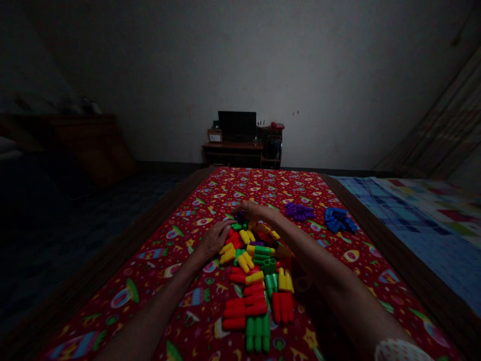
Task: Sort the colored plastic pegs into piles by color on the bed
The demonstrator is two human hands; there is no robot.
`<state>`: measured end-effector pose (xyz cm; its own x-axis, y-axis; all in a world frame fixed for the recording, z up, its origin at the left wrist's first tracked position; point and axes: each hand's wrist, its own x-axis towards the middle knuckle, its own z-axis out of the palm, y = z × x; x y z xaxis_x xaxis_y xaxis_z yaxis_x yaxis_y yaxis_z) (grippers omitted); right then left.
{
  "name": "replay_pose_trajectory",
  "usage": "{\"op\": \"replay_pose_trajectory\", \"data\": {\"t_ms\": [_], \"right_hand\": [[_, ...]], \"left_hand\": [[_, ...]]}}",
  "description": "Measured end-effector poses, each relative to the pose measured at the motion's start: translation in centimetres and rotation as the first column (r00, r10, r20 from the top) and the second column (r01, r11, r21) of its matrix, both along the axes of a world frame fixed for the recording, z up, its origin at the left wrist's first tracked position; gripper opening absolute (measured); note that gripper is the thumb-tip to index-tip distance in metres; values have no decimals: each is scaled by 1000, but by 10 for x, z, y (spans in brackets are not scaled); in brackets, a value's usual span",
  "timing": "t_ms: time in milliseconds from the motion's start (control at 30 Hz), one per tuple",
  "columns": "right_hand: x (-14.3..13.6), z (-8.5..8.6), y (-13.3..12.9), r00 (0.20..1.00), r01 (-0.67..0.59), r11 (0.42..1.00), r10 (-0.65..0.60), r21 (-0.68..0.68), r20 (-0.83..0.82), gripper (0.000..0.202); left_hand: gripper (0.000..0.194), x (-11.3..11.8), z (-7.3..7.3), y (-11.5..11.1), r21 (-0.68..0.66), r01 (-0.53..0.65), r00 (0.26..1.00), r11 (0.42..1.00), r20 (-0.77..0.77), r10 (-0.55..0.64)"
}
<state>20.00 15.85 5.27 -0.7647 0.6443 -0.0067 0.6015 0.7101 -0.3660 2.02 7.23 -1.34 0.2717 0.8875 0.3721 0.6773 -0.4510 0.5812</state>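
Observation:
In the dim head view, a pile of plastic toy blocks in red, yellow, green and purple lies on a red patterned cloth (pixel 203 281). My right hand (pixel 252 210) reaches across the far end of the pile, its fingers curled down around a dark purple block (pixel 239 216). Along the pile's left edge lies my left hand (pixel 217 236), fingers stretched out beside a green block (pixel 236 226) and a red block (pixel 235 239). Nearest to me are a green block (pixel 258 333) and red blocks (pixel 282 307). My right forearm hides part of the pile's right side.
Purple blocks (pixel 299 211) form a separate group to the right, with a group of blue blocks (pixel 339 220) beyond it. A desk (pixel 233 146) with a dark monitor (pixel 237 125) stands against the far wall. Checked bedding (pixel 376 200) lies at the right.

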Motion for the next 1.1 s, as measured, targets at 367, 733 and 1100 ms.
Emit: {"op": "replay_pose_trajectory", "data": {"t_ms": [367, 733, 1100], "right_hand": [[74, -13, -24, 955, 295, 941, -282, 168, -95, 24], [199, -13, -57, 643, 759, 641, -710, 118, -287, 25], [189, -19, -66, 574, 816, 527, -791, 238, -215, 34]], "left_hand": [[49, 0, -1, 3, 13, 12, 1000, 1000, -29, -11], [50, -1, -1, 5, 0, 25, 999, 1000, -28, -25], [53, -2, -1, 5, -12, 7, 999, 1000, -42, -8]]}}
